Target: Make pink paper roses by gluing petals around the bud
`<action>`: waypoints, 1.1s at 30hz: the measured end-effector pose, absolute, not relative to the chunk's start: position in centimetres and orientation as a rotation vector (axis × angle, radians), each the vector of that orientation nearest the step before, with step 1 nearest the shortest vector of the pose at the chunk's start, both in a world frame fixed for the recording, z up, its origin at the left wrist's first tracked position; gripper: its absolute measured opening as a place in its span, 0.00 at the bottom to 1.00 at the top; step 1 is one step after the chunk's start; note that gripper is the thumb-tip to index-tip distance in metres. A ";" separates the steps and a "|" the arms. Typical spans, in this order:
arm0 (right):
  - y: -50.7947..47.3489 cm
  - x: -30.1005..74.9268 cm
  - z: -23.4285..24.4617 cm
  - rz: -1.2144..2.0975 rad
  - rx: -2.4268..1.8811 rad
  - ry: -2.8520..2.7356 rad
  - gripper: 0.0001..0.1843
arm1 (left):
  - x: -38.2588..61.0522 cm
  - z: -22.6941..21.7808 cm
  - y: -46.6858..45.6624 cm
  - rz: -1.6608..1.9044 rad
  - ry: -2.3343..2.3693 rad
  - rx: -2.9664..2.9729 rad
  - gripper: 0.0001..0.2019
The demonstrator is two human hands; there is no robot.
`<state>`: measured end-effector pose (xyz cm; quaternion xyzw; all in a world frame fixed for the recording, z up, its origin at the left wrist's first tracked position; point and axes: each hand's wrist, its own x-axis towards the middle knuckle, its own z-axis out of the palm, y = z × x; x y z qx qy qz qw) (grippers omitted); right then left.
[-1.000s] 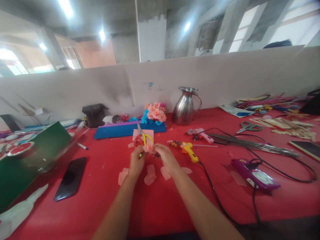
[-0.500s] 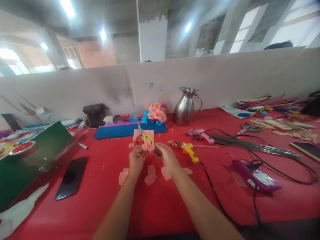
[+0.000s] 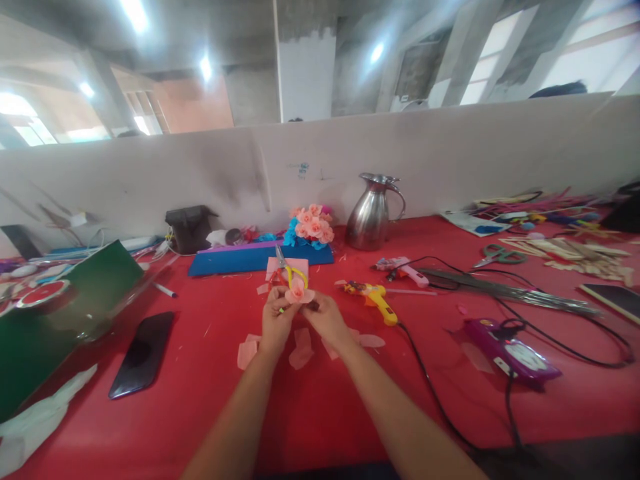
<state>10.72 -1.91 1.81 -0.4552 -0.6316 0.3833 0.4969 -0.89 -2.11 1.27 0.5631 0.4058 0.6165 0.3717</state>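
A pink paper flower (image 3: pixel 298 292) is held up between my two hands above the red table. My left hand (image 3: pixel 277 317) is closed on its left lower side. From the right, the fingers of my right hand (image 3: pixel 325 320) pinch the flower's lower edge. Just behind the flower lie yellow-handled scissors (image 3: pixel 295 272) on a pink paper piece (image 3: pixel 273 267). Loose pink paper petals (image 3: pixel 301 350) are spread below and beside my hands. To the right rests a yellow hot glue gun (image 3: pixel 377 301) with a black cord.
A blue sheet stack (image 3: pixel 225 264) lies behind, with a bunch of pink and blue flowers (image 3: pixel 314 227) on it. A steel jug (image 3: pixel 369 217) stands by the partition. At left is a phone (image 3: pixel 141 357); at right, a purple power strip (image 3: pixel 515 353) and cords.
My right hand has moved left and inward to the flower, and the hands are now closer together. More of the flower's lower petals shows spread out.
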 end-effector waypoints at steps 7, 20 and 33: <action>-2.3 10.6 2.1 0.805 -1.149 -1.598 0.09 | -1.0 1.4 -2.2 1.585 1.036 1.487 0.09; -2.2 10.7 1.8 0.834 -1.180 -1.496 0.07 | -1.4 1.7 -2.4 1.583 0.965 1.624 0.05; -2.3 10.8 1.7 0.856 -1.222 -1.513 0.06 | -1.4 2.0 -2.8 1.610 0.988 1.773 0.06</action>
